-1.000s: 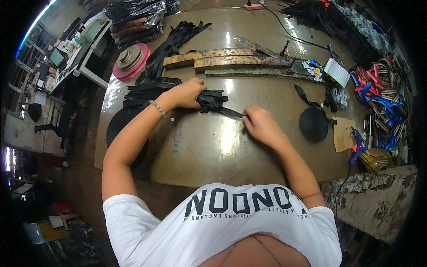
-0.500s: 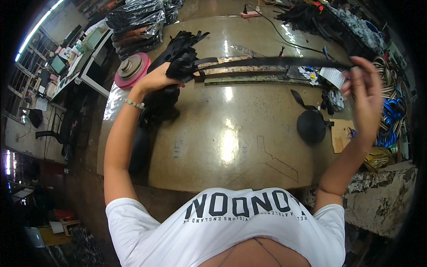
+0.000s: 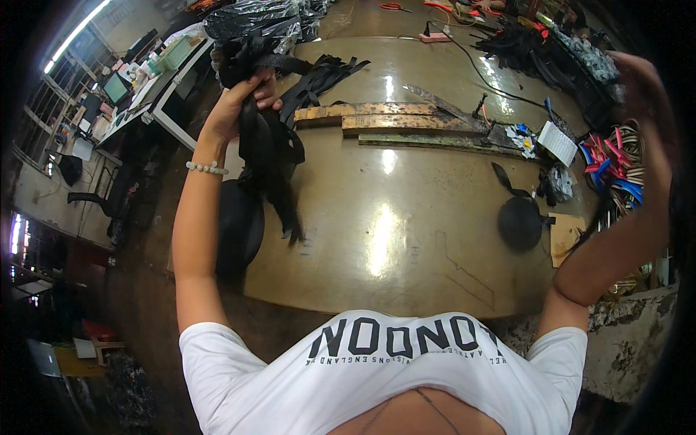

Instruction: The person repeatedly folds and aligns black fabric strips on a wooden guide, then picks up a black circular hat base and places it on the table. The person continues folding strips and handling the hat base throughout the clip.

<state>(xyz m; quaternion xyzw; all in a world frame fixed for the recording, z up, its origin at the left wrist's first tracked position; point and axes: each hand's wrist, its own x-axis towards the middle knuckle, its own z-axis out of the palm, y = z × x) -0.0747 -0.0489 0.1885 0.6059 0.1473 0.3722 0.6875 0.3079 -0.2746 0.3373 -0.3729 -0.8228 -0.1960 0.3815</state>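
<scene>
My left hand (image 3: 250, 98), a beaded bracelet on its wrist, is closed round a thick bunch of black webbing straps (image 3: 264, 141). The strap ends dangle over the left side of the table. More loose black straps (image 3: 322, 80) lie just beyond that bunch. My right hand (image 3: 641, 83) is raised at the far right rim, dim and smeared, so its fingers cannot be made out. A dark strap (image 3: 600, 212) hangs beside my right forearm; where its upper end goes is hidden. On the table's right stands a black roll of strap (image 3: 520, 223).
Wooden bars (image 3: 399, 125) lie across the brown table (image 3: 341, 217). A large black disc (image 3: 239, 225) sits by my left forearm. Beyond are plastic-wrapped bundles (image 3: 254, 22), a pink power strip (image 3: 435, 36) with cable, red-handled scissors (image 3: 395, 7), and coloured strap coils (image 3: 616, 159) at right.
The strap stretched between my hands no longer spans the table. My right hand has swung outward and up to the right rim. My left hand has lifted the bunch slightly up and left.
</scene>
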